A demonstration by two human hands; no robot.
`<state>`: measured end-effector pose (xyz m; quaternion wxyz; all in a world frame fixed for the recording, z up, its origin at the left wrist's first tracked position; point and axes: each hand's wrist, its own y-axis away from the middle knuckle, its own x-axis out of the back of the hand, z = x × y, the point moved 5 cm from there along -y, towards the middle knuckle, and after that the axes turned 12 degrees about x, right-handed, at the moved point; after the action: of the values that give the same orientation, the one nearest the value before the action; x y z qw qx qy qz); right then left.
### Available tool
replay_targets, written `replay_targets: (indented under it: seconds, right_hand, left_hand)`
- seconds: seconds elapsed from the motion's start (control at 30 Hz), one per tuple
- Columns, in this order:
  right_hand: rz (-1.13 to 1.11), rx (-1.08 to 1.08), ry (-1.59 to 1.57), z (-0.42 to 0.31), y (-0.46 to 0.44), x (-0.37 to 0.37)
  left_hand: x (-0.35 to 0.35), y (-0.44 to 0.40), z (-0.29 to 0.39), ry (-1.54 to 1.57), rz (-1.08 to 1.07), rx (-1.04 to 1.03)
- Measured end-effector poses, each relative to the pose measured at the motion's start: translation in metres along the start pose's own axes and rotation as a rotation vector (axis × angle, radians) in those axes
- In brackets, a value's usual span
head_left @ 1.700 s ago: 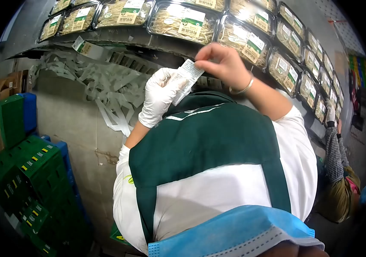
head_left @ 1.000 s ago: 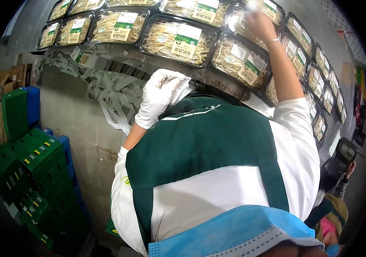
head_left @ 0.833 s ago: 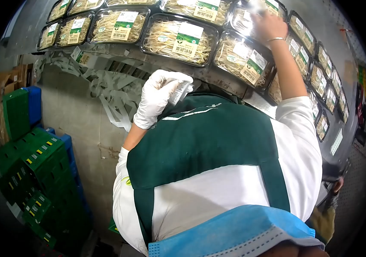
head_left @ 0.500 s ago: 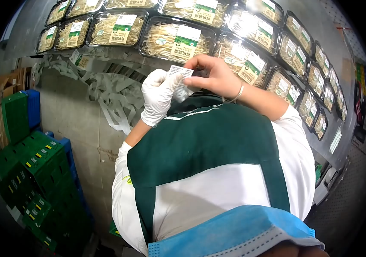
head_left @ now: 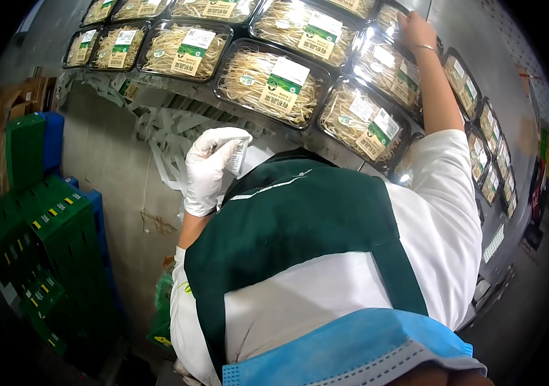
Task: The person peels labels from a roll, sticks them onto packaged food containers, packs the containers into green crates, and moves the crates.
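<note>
My gloved left hand [head_left: 209,168] is closed on a small stack of printed white labels [head_left: 237,158], held in front of the green apron. My bare right hand [head_left: 418,32] reaches far forward over a tray at the top right [head_left: 390,19], fingertips down at its film; whether a label is under them is too small to tell. Black trays of bean sprouts with green and tan labels stand in rows, among them a near tray [head_left: 271,83] and one to its right with an extra white label [head_left: 364,124].
The trays stand on a metal table [head_left: 480,38]. Crumpled white backing strips [head_left: 168,148] hang below its near edge. Green crates [head_left: 62,225] with blue ones behind are stacked at the left, beside cardboard [head_left: 20,96]. A green bag [head_left: 164,309] lies low near my left side.
My right hand has left the labels at my left hand and reached forward to a far tray. My left hand, with the labels, has shifted left and down in view.
</note>
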<state>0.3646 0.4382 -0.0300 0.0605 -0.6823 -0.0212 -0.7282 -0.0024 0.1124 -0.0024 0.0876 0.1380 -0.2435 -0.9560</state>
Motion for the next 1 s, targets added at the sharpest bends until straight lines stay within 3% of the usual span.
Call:
replay_targets:
  seconds: [0.07, 0.17, 0.23, 0.27, 0.33, 0.37, 0.4, 0.43, 0.47, 0.5, 0.63, 0.67, 0.7, 0.77, 0.8, 0.93, 0.97, 1.0]
  right_hand:
    - [-0.062, -0.066, 0.111, -0.010, 0.022, 0.029]
    - [-0.039, -0.187, 0.029, 0.045, 0.025, 0.003]
    - [0.163, -0.204, -0.533, 0.055, 0.034, -0.008]
    - [0.248, -0.005, -0.622, 0.047, 0.033, -0.011]
    - [0.199, 0.202, -1.048, -0.081, 0.094, 0.049]
    - [0.141, 0.339, -1.071, -0.139, 0.122, 0.064]
    - [-0.355, 0.226, -1.281, -0.197, 0.156, 0.065]
    - [-0.208, 0.577, -1.155, -0.246, 0.182, 0.077]
    - [-0.225, 0.732, -1.176, -0.292, 0.207, 0.091]
    - [-0.255, 0.763, -1.373, -0.329, 0.223, 0.098]
    - [0.045, 0.807, -1.211, -0.387, 0.242, 0.119]
    - [0.085, 0.726, -1.098, -0.381, 0.233, 0.113]
    - [0.120, 0.465, -1.002, -0.365, 0.219, 0.106]
    - [0.059, 0.301, -0.719, -0.319, 0.179, 0.085]
    - [-0.076, 0.175, -0.648, -0.300, 0.167, 0.068]
    - [-0.021, 0.234, -0.459, -0.304, 0.151, 0.038]
    - [0.028, 0.341, -0.214, -0.308, 0.149, 0.029]
    - [0.027, 0.350, -0.215, -0.311, 0.151, 0.033]
  left_hand:
    - [0.002, 0.002, 0.000, 0.120, -0.058, 0.054]
    - [0.000, -0.003, -0.002, 0.180, -0.145, 0.043]
    - [0.000, -0.006, 0.001, 0.233, -0.202, 0.030]
    - [0.004, -0.009, 0.003, 0.235, -0.215, 0.029]
    - [0.013, -0.012, 0.005, 0.120, -0.262, 0.035]
    - [0.020, -0.015, 0.007, 0.093, -0.295, 0.060]
    - [0.032, -0.017, 0.008, 0.034, -0.251, 0.025]
    - [0.042, -0.017, 0.012, 0.044, -0.258, 0.087]
    - [0.054, -0.014, 0.016, 0.058, -0.254, 0.149]
    - [0.071, -0.013, 0.023, -0.007, -0.220, -0.025]
    - [0.129, -0.005, 0.033, -0.008, -0.330, 0.149]
    - [0.138, -0.006, 0.033, -0.099, -0.333, 0.161]
    - [0.152, -0.007, 0.029, -0.150, -0.344, 0.215]
    - [0.189, -0.010, 0.037, -0.144, -0.303, 0.224]
    - [0.208, -0.013, 0.043, -0.112, -0.244, 0.195]
    - [0.282, -0.019, 0.072, -0.106, -0.063, 0.171]
    - [0.296, -0.016, 0.080, -0.100, -0.061, 0.139]
    - [0.306, -0.016, 0.085, -0.092, -0.059, 0.100]
